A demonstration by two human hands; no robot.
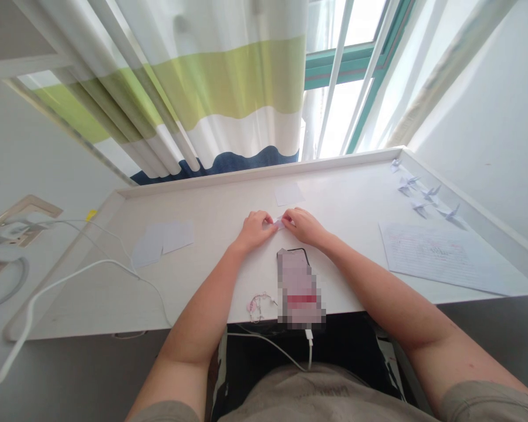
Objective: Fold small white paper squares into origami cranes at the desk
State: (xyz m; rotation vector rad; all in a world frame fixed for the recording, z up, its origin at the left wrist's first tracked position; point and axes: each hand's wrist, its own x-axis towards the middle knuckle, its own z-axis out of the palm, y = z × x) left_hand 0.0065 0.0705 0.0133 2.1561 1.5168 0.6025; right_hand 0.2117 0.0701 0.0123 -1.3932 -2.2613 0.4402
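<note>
The person's left hand [256, 230] and right hand [305, 225] meet over the middle of the white rimmed counter [220, 214], each with its grip pinched on a small folded piece of white paper [280, 224], which lies between the fingertips. Just beyond it rests a blank white paper sheet [289, 194]; nearer the person is a black-edged phone [295, 275], its display blurred, with a white cable [310, 349] plugged in. Pointed white folded-paper figures [431, 193] stand toward the far right corner, near a white sheet with handwriting [431, 258].
</note>
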